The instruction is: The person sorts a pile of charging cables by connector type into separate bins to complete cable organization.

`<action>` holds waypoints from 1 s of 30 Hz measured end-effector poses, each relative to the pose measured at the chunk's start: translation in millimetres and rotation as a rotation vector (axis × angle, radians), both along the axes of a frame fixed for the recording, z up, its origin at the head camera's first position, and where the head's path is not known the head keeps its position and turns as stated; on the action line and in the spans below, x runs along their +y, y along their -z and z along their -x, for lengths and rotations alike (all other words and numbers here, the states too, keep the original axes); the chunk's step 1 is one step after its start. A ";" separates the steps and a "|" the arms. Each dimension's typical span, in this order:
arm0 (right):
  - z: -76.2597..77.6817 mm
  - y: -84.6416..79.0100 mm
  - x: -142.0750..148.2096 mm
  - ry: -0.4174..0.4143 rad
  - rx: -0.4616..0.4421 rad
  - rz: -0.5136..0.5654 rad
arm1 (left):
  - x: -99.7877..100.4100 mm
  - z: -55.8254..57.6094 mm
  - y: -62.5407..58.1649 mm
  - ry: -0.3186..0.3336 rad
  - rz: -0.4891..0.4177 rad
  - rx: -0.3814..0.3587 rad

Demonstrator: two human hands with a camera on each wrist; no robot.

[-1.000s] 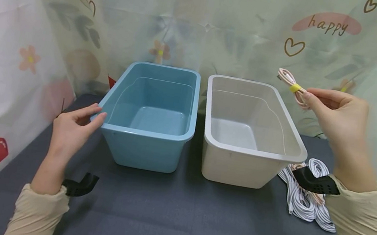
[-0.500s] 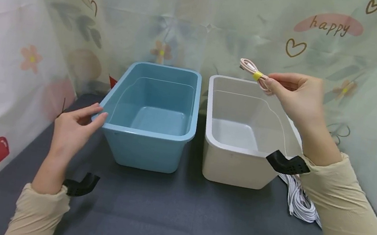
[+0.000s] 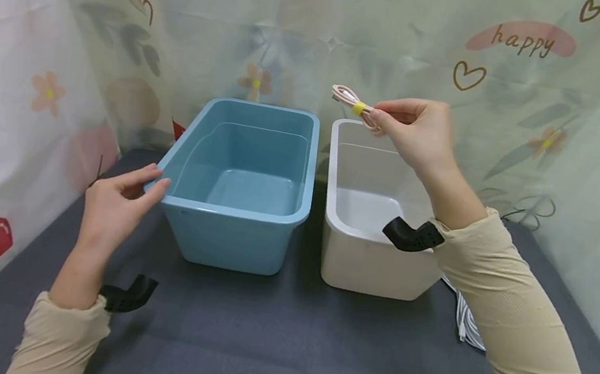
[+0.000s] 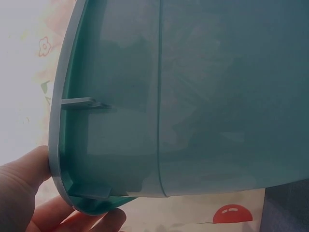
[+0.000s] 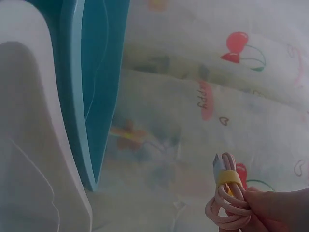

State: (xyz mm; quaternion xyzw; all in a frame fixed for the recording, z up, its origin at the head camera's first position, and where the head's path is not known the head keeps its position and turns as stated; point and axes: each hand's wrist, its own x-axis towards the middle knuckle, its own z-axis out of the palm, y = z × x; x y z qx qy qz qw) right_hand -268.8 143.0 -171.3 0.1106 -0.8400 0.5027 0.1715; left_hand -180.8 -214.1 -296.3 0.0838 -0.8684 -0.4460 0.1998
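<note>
A pale pink coiled USB cable (image 3: 357, 107) with a yellow tie round its middle is pinched by my right hand (image 3: 421, 134), above the back rim of the beige bin (image 3: 375, 269). The right wrist view shows the metal plug of the cable (image 5: 228, 193) beside the yellow band. My left hand (image 3: 113, 204) grips the near left corner of the blue bin's rim (image 3: 232, 210). In the left wrist view the thumb lies outside the blue bin (image 4: 217, 106) and the fingers curl under its lip. No contents show inside either bin.
White coiled cables (image 3: 468, 322) lie on the dark tablecloth (image 3: 298, 355) right of the beige bin, partly hidden by my right sleeve (image 3: 526, 311). A printed curtain (image 3: 325, 16) hangs behind the bins and along both sides.
My right hand has carried the pink cable leftward, from right of the beige bin to above its back left part. The left hand stays on the blue rim.
</note>
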 end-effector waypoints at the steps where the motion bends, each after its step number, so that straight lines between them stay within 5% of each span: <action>1: 2.4 0.0 -2.9 0.002 -0.009 0.002 | -0.1 -0.2 -0.1 0.003 -0.002 0.003; 15: 40.8 12.7 -54.1 -0.020 -0.155 0.059 | 0.6 -0.1 -0.8 -0.001 0.000 -0.002; 30: 63.9 27.3 -102.3 0.025 -0.289 0.132 | 1.0 0.4 -0.9 -0.007 0.011 -0.003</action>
